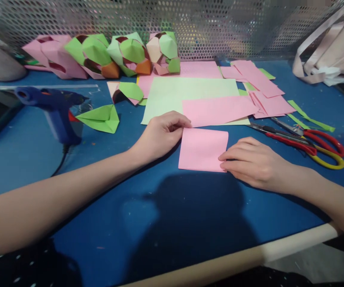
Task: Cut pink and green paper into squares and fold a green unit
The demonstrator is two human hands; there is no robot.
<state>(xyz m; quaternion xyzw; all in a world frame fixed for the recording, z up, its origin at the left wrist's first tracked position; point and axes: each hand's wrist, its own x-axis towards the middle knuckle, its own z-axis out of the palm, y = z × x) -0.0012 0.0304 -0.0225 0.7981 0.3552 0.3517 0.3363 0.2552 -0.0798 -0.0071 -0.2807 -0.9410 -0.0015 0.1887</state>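
Openly, blue surface [100,235] stretching from pale front edge [220,264] to pink paper square [202,149], left hand [163,132] narrowed at its far left corner, right hand [257,164] narrowed at its near right corner, pinch or press unclear.

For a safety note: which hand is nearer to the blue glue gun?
The left hand. It lies right of the glue gun, at the upper left corner of the pink square; the right hand is farther right, at the square's right edge.
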